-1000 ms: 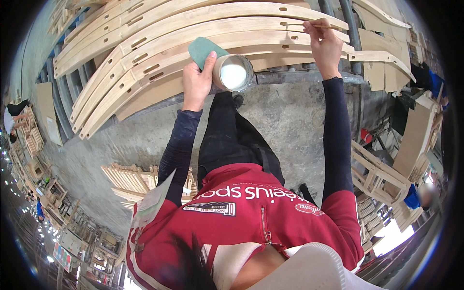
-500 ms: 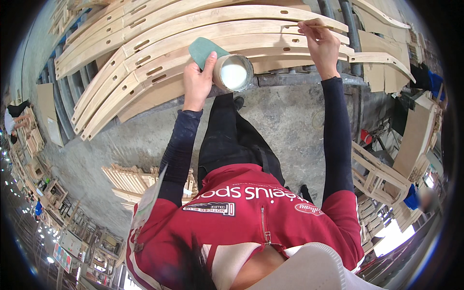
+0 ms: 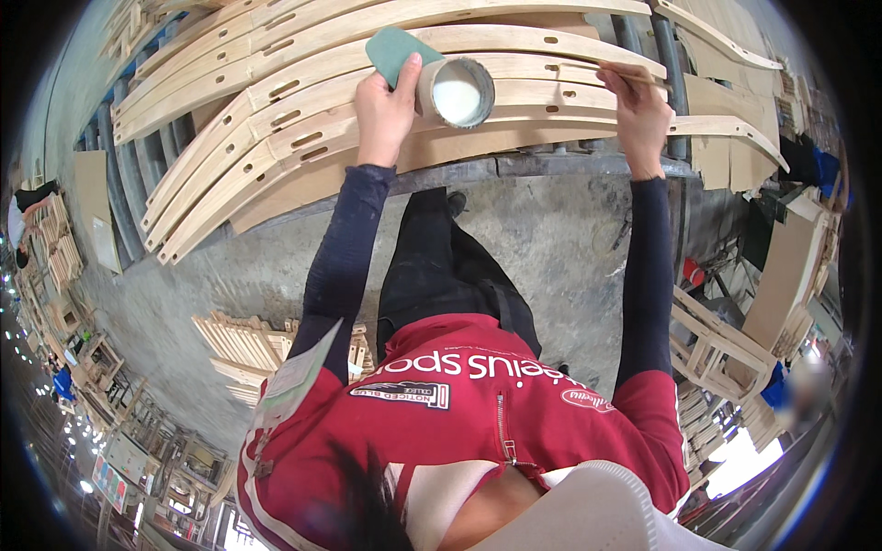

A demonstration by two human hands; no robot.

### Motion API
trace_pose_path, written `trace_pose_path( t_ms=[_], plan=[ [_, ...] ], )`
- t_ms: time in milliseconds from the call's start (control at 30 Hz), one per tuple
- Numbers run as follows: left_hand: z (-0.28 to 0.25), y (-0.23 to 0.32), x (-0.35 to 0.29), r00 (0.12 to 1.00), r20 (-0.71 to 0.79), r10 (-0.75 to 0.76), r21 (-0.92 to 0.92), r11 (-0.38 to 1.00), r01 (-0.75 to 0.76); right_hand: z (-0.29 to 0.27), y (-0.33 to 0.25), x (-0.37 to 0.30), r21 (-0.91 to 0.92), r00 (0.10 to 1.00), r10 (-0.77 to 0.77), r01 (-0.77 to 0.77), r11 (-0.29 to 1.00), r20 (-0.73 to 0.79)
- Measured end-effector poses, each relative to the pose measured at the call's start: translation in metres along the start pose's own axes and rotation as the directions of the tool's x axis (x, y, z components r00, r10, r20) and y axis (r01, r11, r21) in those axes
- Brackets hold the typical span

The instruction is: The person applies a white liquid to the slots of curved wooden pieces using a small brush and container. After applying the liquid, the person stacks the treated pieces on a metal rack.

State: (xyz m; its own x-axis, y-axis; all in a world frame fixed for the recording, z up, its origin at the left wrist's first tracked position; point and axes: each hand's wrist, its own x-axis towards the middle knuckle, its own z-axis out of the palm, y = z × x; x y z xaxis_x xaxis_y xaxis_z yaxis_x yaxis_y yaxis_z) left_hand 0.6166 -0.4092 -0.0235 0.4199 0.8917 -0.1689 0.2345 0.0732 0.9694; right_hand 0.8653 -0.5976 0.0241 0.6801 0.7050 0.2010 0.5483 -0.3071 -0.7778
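Observation:
My left hand (image 3: 384, 115) is closed round a round cup (image 3: 459, 92) of white liquid, whose rim is crusted. Held by the same hand, thumb on top, is a flat green pad (image 3: 395, 50) with rounded corners. My right hand (image 3: 640, 124) pinches a thin wooden stick (image 3: 581, 67); its far end points left over a slat. Whether the tip touches the wood, or has bristles, I cannot make out. Beneath both hands lie several long, curved, pale wooden slats (image 3: 331, 108) with oval slots, side by side.
The slats rest on cardboard (image 3: 441, 151) over a roller conveyor with a dark metal front rail (image 3: 542, 165). Another curved slat (image 3: 735, 129) sticks out at the right. Stacked wooden frames (image 3: 243, 349) stand on the concrete floor (image 3: 570, 248) behind me. Another person (image 3: 28, 216) is at the far left.
Both hands have moved, the left one up and right with the cup and green pad, the right one right and nearer with the stick. The stick's tip has shifted right along the slats.

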Motion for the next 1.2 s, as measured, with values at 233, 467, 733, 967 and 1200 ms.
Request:
trace_pose_path(
  t_ms=[233, 467, 733, 967, 1200],
  plan=[
    [0.015, 0.027, 0.020, 0.990, 0.034, 0.136, -0.010, 0.991, -0.135, -0.003, -0.076, -0.019, 0.475, 0.990, 0.030, -0.092, 0.875, 0.137],
    [0.027, 0.054, 0.017, 0.983, 0.102, 0.152, 0.068, 0.985, -0.159, 0.011, -0.071, -0.024, 0.329, 0.993, -0.017, -0.023, 0.944, 0.119],
    [0.036, 0.046, 0.019, 0.990, 0.063, 0.129, -0.129, 0.984, -0.120, 0.009, -0.064, -0.030, 0.593, 0.932, 0.230, -0.356, 0.722, 0.279],
    [0.040, 0.039, 0.022, 0.991, 0.079, 0.105, -0.082, 0.992, -0.098, 0.011, -0.055, -0.026, 0.710, 0.874, 0.386, -0.472, 0.523, 0.296],
    [0.043, 0.028, 0.021, 0.991, 0.090, 0.099, -0.078, 0.993, -0.092, 0.009, -0.044, -0.015, 0.716, 0.903, 0.341, -0.419, 0.558, 0.262]
  ],
)
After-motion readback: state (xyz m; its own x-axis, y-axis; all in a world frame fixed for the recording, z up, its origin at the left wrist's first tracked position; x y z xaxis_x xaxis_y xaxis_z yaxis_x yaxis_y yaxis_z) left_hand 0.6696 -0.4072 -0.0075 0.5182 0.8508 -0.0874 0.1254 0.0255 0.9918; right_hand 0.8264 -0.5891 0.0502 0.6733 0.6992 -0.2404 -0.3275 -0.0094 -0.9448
